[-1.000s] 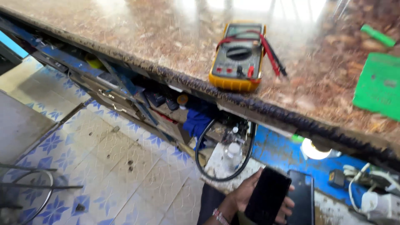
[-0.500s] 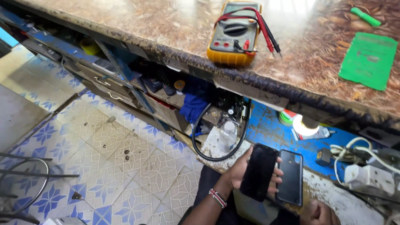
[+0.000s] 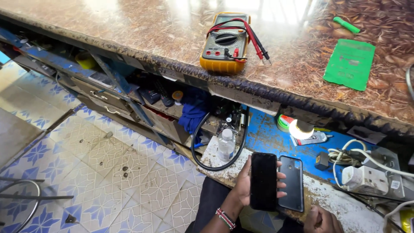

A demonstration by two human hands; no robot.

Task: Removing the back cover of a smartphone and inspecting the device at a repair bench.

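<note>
My left hand (image 3: 241,190) grips a black phone (image 3: 263,181) with its dark screen facing up, fingers curled over its right edge. A beaded bracelet sits on that wrist. Right beside it is a second dark phone (image 3: 294,183), back side up with a camera hole near the top; it rests against the lower worn shelf (image 3: 340,207). My right hand (image 3: 321,220) is at the bottom edge, curled, close to that phone's lower corner; whether it holds anything is unclear.
A yellow multimeter (image 3: 224,43) with red and black leads lies on the brown counter (image 3: 129,30). A green card (image 3: 350,64) and green marker (image 3: 346,25) lie to the right. Below are a lit bulb (image 3: 300,128), a small bottle (image 3: 226,144), a black cable loop (image 3: 215,166), a white power strip (image 3: 366,179) and cluttered drawers.
The view has shifted so both phones and my left hand sit higher and fuller in frame. My right hand has come into view at the bottom.
</note>
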